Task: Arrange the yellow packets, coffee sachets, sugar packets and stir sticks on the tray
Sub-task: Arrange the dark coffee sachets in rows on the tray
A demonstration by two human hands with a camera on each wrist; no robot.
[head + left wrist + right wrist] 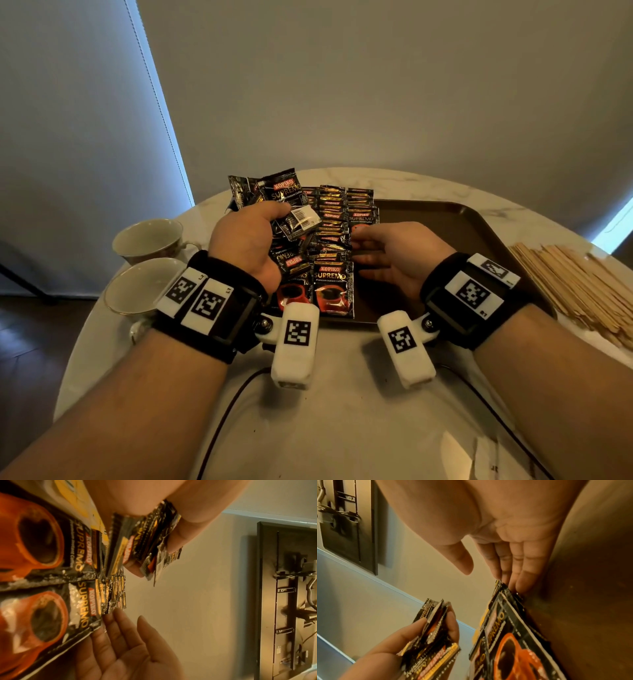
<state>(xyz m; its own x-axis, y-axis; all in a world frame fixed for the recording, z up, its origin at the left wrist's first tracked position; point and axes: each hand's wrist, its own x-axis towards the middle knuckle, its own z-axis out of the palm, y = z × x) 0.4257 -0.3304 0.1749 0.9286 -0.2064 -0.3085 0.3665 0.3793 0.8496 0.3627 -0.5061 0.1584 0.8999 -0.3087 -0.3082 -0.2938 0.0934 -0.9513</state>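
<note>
Roughly midway, I'd say. Coffee sachets (334, 236) already sit in overlapping rows on the left half of the brown tray (445, 226), mid-frame. The left hand (246, 240) pinches a bunch more sachets; the right hand (394, 255) is spread flat, fingertips nudging the row's edge. Stir sticks (575, 287) still wait off-tray at right. Marble tabletop (342, 428), two cups (147, 267) left, plain wall behind.

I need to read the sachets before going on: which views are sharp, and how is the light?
Head view: dim, wide-angle bend, yet sachet print on the tray reads clearly. Left wrist view: orange cast, the bundle in the left hand blurred. Right wrist view: the same warm cast, soft close up; the right hand is open.
</note>
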